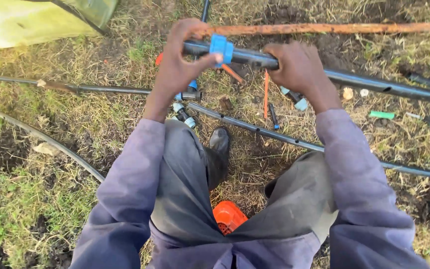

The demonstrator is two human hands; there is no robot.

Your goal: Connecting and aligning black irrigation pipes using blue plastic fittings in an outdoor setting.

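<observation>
Two hands grip one black pipe (354,79) held crosswise at twelve o'clock, above the knees. The left hand (180,65) has its fingers curled over the pipe's end, thumb pressed against a blue clamp (221,48) fitted round it. The right hand (299,67) is closed tight round the pipe just to the right of the clamp; from there the pipe runs off toward three o'clock.

Below the hands the ground is dry, patchy grass with bare dark soil. A thinner black pipe (284,138) lies slanting from the centre toward four o'clock, and another hose (46,139) curves away at nine o'clock. Small pale-blue fittings (185,117) and orange sticks (266,94) lie scattered near the centre. A rusty orange rod (334,28) lies at one o'clock, a yellow-green sheet (31,20) at eleven, a black boot (219,149) at the centre, and an orange ribbed object (229,216) at six.
</observation>
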